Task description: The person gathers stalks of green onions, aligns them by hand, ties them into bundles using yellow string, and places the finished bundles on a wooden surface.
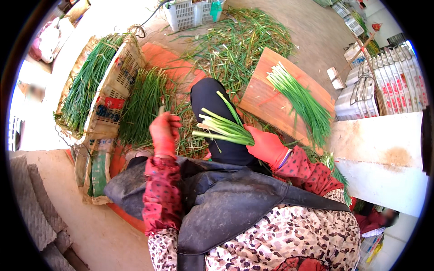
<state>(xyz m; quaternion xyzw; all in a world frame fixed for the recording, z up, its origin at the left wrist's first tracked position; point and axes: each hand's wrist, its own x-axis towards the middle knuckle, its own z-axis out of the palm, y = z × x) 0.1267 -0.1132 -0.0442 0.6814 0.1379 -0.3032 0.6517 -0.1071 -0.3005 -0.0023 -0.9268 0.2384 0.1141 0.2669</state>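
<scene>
My right hand (266, 144), in an orange-red glove, is closed around a small bunch of green chives (226, 128). Their pale stem ends fan out to the left, above my dark-trousered knee (211, 101). My left hand (164, 131), gloved the same way, is apart from the bunch with its fingers curled. A small pale tip shows above those fingers; what it belongs to is hidden. Just left of that hand, a heap of long chives (143, 101) leans against a crate. At the right, a tidy bundle of chives (300, 101) lies on a wooden board (262, 88).
A tilted, lined crate (108, 92) full of chives stands at the left. Loose trimmings (244, 45) cover the floor ahead, near a white basket (192, 16). A white block-like surface (377, 158) and stacked white crates (393, 81) are at the right.
</scene>
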